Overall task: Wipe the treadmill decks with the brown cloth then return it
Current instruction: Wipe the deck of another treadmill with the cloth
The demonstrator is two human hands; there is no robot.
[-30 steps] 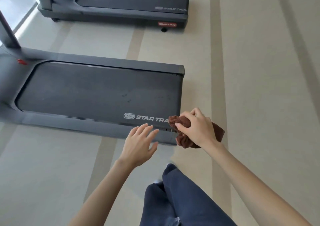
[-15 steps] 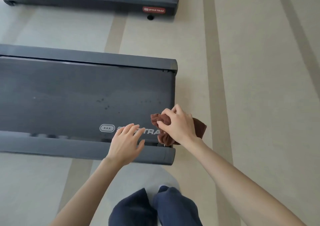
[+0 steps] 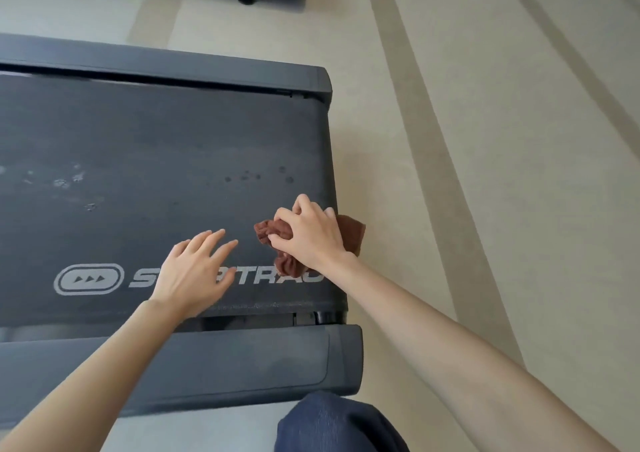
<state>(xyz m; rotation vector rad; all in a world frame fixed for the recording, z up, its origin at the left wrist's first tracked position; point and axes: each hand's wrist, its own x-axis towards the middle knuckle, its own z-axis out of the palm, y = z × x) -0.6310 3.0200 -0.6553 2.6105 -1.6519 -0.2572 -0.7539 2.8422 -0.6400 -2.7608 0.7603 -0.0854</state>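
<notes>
head view: the brown cloth point(image 3: 349, 235) was bunched and crumpled, gripped under the curled right hand point(image 3: 313, 233) on the treadmill deck point(image 3: 156, 146) near its rear edge. the left hand point(image 3: 194, 271) lay flat beside it, fingers spread, holding nothing.

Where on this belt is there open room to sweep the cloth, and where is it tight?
Open: the belt between the far rail and the logo, leftward past the pale marks; also the floor right of it. Tight: the near right corner, where the right hand grips the brown cloth and the open left hand covers the lettering.
</notes>
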